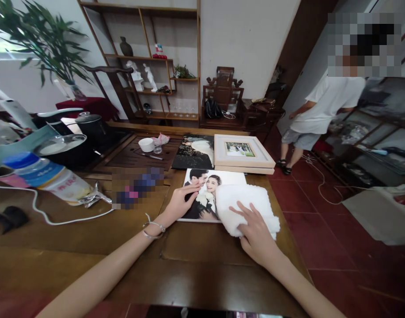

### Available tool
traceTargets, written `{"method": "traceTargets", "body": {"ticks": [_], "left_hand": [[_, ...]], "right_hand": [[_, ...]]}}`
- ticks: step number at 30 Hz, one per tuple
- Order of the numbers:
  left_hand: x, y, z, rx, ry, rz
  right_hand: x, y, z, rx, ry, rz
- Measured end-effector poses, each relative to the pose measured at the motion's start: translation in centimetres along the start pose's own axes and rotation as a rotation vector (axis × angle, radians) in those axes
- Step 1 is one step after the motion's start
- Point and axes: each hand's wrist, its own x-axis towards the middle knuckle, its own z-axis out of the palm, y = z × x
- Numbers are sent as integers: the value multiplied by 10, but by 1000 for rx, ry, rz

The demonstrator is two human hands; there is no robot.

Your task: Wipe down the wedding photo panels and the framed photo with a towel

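On the table, a photo panel (205, 199) shows a couple in wedding clothes. My left hand (181, 201) lies on its left part with the fingers stretched out. A folded white towel (248, 196) covers the panel's right side and hangs past its edge. My right hand (255, 227) rests on top of that towel, its fingers spread and the thumb bent in. Behind the panel are a dark photo panel (189, 154) with a white gown and a pale framed picture (244, 148), which lies on another frame.
To the left are a plastic bottle (53, 176) lying tilted, a white cable (53, 223) and a lidded pot (61, 145). A tea tray (123, 152) holds a white bowl (146, 145). A person (331, 106) stands beyond the table at the right.
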Motion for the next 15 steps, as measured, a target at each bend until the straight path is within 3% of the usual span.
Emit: {"method": "traceTargets", "body": {"ticks": [6, 15], "left_hand": [[0, 2, -1, -8, -8, -1], [-1, -1, 0, -20, -15, 2]], "right_hand": [[7, 8, -3, 9, -30, 33], [60, 39, 2, -87, -72, 133]]}}
